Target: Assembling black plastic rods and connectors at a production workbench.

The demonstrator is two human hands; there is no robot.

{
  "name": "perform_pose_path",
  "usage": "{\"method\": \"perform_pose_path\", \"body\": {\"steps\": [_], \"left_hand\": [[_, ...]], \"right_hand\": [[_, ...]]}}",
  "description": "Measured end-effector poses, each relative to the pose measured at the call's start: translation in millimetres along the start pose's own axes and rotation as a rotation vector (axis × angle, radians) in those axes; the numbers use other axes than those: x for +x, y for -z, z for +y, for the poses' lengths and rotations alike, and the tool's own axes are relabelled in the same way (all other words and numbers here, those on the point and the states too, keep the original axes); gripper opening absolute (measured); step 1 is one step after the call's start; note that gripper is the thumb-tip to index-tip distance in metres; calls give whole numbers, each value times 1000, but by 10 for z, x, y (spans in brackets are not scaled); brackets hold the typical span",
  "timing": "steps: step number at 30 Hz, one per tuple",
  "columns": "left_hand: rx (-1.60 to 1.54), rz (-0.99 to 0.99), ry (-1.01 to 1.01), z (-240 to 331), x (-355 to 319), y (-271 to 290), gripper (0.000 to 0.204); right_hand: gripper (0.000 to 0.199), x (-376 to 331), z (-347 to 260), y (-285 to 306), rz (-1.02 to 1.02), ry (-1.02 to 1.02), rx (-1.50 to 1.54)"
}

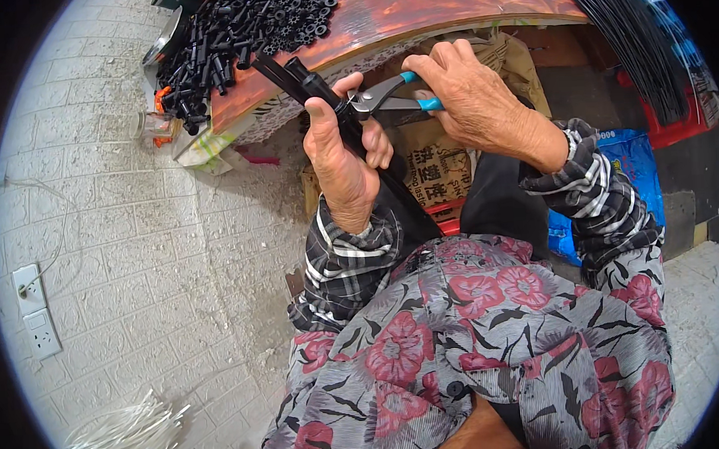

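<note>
1. The left hand [342, 157] is closed around a bundle of black rods [305, 78], which it holds tilted, with the upper ends pointing toward the edge of the worktop [414, 13].
2. The right hand [470, 91] is closed on the blue handles of the pliers [386, 95]; the metal nose of the pliers touches the rods just above the left thumb.
3. Both hands are in front of the near edge of the reddish-brown worktop, not resting on it.
4. On the left corner of the worktop lies a heap of small black tube pieces [239, 29], some of them ring-shaped.
5. A long bunch of thin black rods [640, 44] hangs over the right side of the worktop.
6. Below the hands stands a cardboard box [437, 169], and a blue bag [634, 168] is to its right.
7. On the brick-patterned floor at the left are white sockets [34, 311] and a bundle of white strips [128, 435].
</note>
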State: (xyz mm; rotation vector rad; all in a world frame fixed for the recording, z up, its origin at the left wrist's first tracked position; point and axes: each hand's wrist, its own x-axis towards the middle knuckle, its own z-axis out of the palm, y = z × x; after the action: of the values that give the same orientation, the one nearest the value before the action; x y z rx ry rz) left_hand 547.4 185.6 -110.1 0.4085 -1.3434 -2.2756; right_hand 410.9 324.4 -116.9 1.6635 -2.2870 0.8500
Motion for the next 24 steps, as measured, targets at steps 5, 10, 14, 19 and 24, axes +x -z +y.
{"method": "perform_pose_path", "body": {"steps": [5,10,14,19,24], "left_hand": [[34,20,-29,23,1,-3,66],[45,70,-41,25,46,-32,66],[41,142,-46,86,84,-82,70],[26,186,-57,164,158,-180,68],[20,151,-55,120,114,-110,68]], "right_hand": [[43,37,-83,32,28,-31,-50],[43,84,-159,68,78,-49,-130],[39,118,-250,76,95,-123,-184],[32,158,-341,108,104,-205,-219],[25,96,-271,59,140,-215,-217]]}}
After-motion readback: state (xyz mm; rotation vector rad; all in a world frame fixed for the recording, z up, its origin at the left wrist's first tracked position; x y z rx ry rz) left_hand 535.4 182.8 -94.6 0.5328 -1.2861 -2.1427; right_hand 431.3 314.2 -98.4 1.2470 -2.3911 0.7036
